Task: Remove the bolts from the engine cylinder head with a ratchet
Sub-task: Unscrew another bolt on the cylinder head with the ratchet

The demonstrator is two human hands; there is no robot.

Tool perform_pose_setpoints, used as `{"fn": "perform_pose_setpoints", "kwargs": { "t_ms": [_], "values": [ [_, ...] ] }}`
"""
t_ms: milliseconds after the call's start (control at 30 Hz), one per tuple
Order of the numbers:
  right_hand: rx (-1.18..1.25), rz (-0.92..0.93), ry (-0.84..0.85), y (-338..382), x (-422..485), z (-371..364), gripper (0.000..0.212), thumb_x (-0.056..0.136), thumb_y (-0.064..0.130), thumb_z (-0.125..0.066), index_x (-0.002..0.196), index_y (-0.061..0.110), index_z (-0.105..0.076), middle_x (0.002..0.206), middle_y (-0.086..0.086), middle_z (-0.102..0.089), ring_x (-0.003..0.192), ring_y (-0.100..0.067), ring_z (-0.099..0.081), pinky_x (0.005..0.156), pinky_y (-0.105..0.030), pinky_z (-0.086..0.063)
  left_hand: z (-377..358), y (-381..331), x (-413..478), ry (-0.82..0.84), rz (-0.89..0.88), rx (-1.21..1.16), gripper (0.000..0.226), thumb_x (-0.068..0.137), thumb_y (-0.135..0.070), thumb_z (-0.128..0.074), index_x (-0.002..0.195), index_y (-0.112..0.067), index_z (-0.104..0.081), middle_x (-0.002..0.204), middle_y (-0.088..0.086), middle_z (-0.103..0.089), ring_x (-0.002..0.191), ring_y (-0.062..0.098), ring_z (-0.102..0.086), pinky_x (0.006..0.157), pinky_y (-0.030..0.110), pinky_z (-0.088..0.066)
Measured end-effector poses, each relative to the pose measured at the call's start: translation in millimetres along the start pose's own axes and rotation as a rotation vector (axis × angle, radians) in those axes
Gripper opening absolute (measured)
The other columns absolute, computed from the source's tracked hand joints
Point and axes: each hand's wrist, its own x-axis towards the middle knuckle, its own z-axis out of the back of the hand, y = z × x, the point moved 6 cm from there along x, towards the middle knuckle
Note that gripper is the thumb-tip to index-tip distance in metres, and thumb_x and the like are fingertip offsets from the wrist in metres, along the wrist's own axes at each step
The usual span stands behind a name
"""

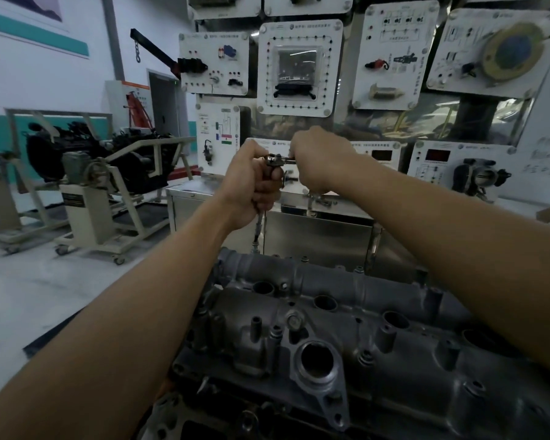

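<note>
**Loosening a bolt at the far left**

Left hand (251, 182) fingers curl round the extension bar (258, 222) under the ratchet (278, 159); right hand (318, 160) fingers wrap its handle. The bar drops to the cylinder head's (346, 300) far-left edge; the bolt there is hidden. Next, probably swing the handle and steady the bar.

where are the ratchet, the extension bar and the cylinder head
ratchet (276, 160): head view, on its chrome drive head
extension bar (258, 221): head view, on the bare lower shaft
cylinder head (346, 331): head view, on its grey top face
</note>
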Motion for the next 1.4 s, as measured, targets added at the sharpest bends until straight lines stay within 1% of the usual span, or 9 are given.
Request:
{"fn": "perform_pose_setpoints", "kwargs": {
  "t_ms": [200, 333, 533, 667, 867, 1067, 1133, 1233, 1400],
  "values": [
    [0.073, 0.112, -0.032, 8, 13, -18, 0.025, 0.087, -0.005, -0.053, 0.102, 0.012, -0.064, 0.089, -0.004, -0.055, 0.074, -0.023, -0.053, 0.058, -0.031, -0.034, 5, 1, -1, -0.151, 0.05, -0.01, 0.054, 0.1, -0.046, -0.034, 0.052, -0.02, -0.034, 0.044, -0.007, -0.023, 0.039, 0.01, -0.017, 0.038, 0.023, -0.017],
    [-0.119, 0.042, -0.037, -1, -19, -1, 0.006, 0.09, 0.007, -0.056, 0.091, 0.013, -0.057, 0.074, -0.002, -0.045, 0.059, -0.018, -0.044, 0.053, -0.031, -0.032, 10, 2, 0, -0.309, 0.057, -0.011, 0.06, 0.105, -0.049, -0.03, 0.051, -0.023, -0.035, 0.048, -0.006, -0.028, 0.043, 0.012, -0.02, 0.042, 0.025, -0.015],
    [0.04, 0.19, -0.057, 34, -75, 50, 0.042, 0.097, 0.036, -0.058, 0.065, 0.025, -0.033, 0.067, 0.003, -0.041, 0.055, -0.013, -0.043, 0.049, -0.027, -0.027, 13, 2, 0, -0.381, 0.012, 0.012, 0.074, 0.105, -0.033, -0.035, 0.033, -0.022, -0.047, 0.045, -0.007, -0.037, 0.044, 0.011, -0.029, 0.047, 0.028, -0.024],
    [0.014, 0.132, -0.002, 22, -61, 51, 0.034, 0.097, 0.02, -0.059, 0.069, 0.022, -0.039, 0.071, 0.0, -0.048, 0.061, -0.016, -0.049, 0.056, -0.03, -0.038, 17, 2, -1, -0.368, 0.039, -0.045, 0.067, 0.107, -0.043, -0.029, 0.046, -0.023, -0.047, 0.047, -0.005, -0.034, 0.042, 0.011, -0.026, 0.043, 0.025, -0.022],
    [-0.11, -0.018, -0.003, -19, -23, 9, 0.011, 0.087, -0.001, -0.059, 0.085, 0.01, -0.057, 0.073, -0.005, -0.044, 0.059, -0.021, -0.045, 0.052, -0.03, -0.033, 1, 7, 3, -0.176, 0.045, 0.046, 0.074, 0.102, -0.066, -0.021, 0.06, -0.015, -0.054, 0.048, -0.004, -0.031, 0.043, 0.011, -0.024, 0.043, 0.026, -0.019],
    [0.026, 0.058, -0.04, -21, 8, -33, 0.027, 0.089, -0.002, -0.05, 0.107, 0.017, -0.057, 0.079, 0.002, -0.044, 0.075, -0.022, -0.05, 0.058, -0.032, -0.035, 1, 5, 3, -0.126, 0.055, 0.032, 0.064, 0.104, -0.06, -0.03, 0.057, -0.018, -0.043, 0.05, -0.004, -0.024, 0.044, 0.012, -0.021, 0.042, 0.024, -0.02],
    [0.129, 0.082, -0.025, -24, 6, -39, 0.025, 0.093, 0.004, -0.051, 0.114, 0.018, -0.054, 0.093, 0.0, -0.053, 0.077, -0.021, -0.049, 0.055, -0.031, -0.033, 2, 4, 1, -0.166, 0.042, 0.029, 0.063, 0.104, -0.058, -0.03, 0.055, -0.02, -0.042, 0.051, -0.003, -0.025, 0.045, 0.012, -0.023, 0.043, 0.025, -0.02],
    [0.107, 0.097, -0.023, -29, -6, -31, 0.021, 0.1, 0.027, -0.052, 0.119, 0.016, -0.056, 0.107, -0.004, -0.056, 0.094, -0.024, -0.054, 0.074, -0.037, -0.045, 7, 2, 0, -0.25, 0.021, 0.01, 0.064, 0.105, -0.058, -0.028, 0.056, -0.021, -0.044, 0.052, -0.005, -0.03, 0.045, 0.01, -0.025, 0.043, 0.023, -0.021],
    [-0.022, 0.082, -0.143, -24, -42, 16, 0.045, 0.101, 0.056, -0.041, 0.095, 0.02, -0.068, 0.087, -0.002, -0.061, 0.075, -0.023, -0.06, 0.062, -0.033, -0.042, 15, 1, 0, -0.35, -0.025, 0.018, 0.061, 0.105, -0.056, -0.028, 0.06, -0.02, -0.047, 0.05, -0.006, -0.037, 0.043, 0.01, -0.03, 0.041, 0.023, -0.027]
  ]
}}
